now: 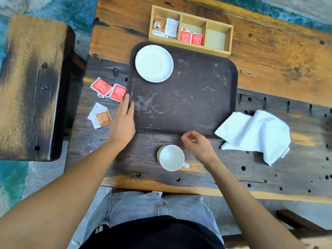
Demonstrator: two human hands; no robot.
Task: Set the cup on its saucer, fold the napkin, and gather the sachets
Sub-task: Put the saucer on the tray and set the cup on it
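- Cup [172, 157]: white, upright, empty, standing on the wooden table [269, 72] just in front of the dark tray [188, 97], apart from its saucer [154, 63].
- Saucer: on the tray's far-left corner.
- Right hand [199, 146]: loosely curled, holding nothing, just beside the cup on its right, above the handle.
- Left hand [124, 121]: flat and spread, fingers resting on the tray's left rim.
- Napkin [255, 133]: crumpled, overlapping the tray's near-right corner.
- Loose sachets [107, 89]: on the table left of the tray; others sit in the wooden organiser [191, 31].
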